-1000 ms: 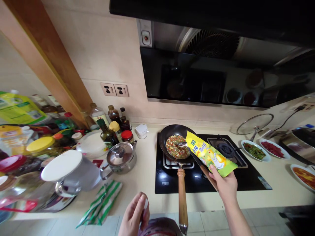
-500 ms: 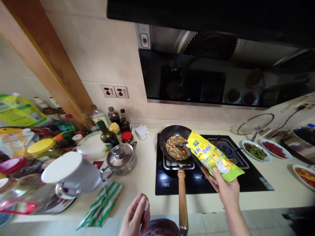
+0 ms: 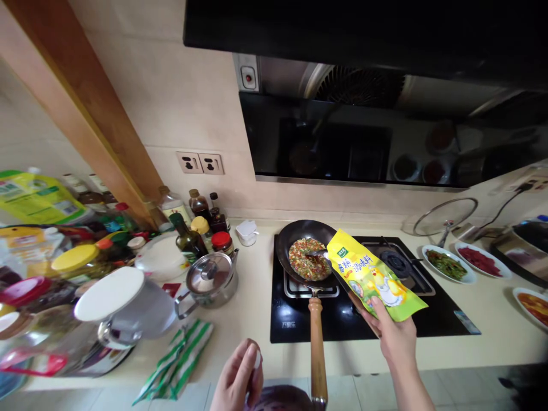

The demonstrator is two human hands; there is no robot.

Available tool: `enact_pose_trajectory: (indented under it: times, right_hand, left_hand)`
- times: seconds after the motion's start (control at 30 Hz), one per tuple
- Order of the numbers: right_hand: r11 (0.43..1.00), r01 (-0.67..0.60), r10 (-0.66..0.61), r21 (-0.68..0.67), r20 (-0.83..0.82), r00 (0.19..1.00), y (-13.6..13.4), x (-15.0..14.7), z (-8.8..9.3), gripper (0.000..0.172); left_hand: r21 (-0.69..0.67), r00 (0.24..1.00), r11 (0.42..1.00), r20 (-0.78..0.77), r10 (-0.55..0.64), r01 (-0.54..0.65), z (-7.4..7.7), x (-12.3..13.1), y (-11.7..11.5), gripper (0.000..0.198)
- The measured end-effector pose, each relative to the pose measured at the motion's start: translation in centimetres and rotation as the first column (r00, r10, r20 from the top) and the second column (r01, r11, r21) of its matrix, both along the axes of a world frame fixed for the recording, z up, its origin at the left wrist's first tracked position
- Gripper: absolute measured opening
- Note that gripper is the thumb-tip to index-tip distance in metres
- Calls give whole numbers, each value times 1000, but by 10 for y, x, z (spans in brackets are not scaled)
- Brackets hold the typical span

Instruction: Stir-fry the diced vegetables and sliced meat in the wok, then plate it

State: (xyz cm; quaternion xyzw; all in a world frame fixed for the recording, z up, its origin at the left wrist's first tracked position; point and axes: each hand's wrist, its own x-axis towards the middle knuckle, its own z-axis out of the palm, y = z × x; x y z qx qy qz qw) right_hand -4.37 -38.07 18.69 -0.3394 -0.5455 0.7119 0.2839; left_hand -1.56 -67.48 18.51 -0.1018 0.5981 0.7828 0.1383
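Two hands in view, both mine. My right hand [image 3: 396, 337] grips the bottom end of a yellow seasoning packet [image 3: 371, 275], fingers wrapped on it, thumb on the printed face. The packet is tilted, its upper corner at the right rim of the black pan [image 3: 305, 249], just over the food. A spoon or similar metal tip shows at the packet's mouth inside the pan, too small to tell more.

The pan sits on the left burner of the black gas hob [image 3: 368, 297], holding a chopped red, green and pale mix [image 3: 305, 260]. Its wooden handle [image 3: 317, 348] points straight back toward me, between my two hands.

My left hand [image 3: 237, 377] is low at the frame's bottom edge, over the counter lip, fingers curled together around something small and white at the fingertips; can't tell what it is. It's well apart from the pan.

Rest, quick: a green-and-white striped cloth [image 3: 177, 359] on the counter's front edge near my left hand. A small steel pot with lid [image 3: 210, 278] left of the hob. A white-lidded container [image 3: 124, 302] further left, in a crowd of jars and bottles [image 3: 188, 228]. A small white cup [image 3: 247, 231] by the wall. A glass lid [image 3: 445, 217] leans right of the hob, next to plates with green [image 3: 447, 264] and red food [image 3: 482, 258]. Range hood [image 3: 363, 120] above.
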Motion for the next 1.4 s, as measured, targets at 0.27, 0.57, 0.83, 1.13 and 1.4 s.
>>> enact_pose_trajectory:
  times: [0.27, 0.57, 0.83, 1.13, 1.4]
  right_hand:
    - [999, 5, -6, 34, 45, 999, -2, 3, 1, 77]
    - [992, -26, 26, 121, -2, 1000, -4, 0, 7, 68]
    - [1000, -16, 15, 12, 7, 1000, 1, 5, -5, 73]
    - [994, -48, 34, -99, -138, 990, 0, 20, 21, 71]
    - [809, -265, 266, -525, -76, 961, -34, 54, 6, 86]
  left_hand:
    - [-4, 995, 996, -49, -88, 88, 8, -6, 9, 42]
    - [-14, 991, 992, -41, -128, 127, 3, 1, 13, 42]
    - [-24, 992, 993, -59, -114, 113, 2, 3, 12, 43]
    - [-64, 979, 989, -147, -141, 133, 18, -22, 24, 38]
    - [248, 976, 965, -217, -26, 81, 62, -61, 52, 40]
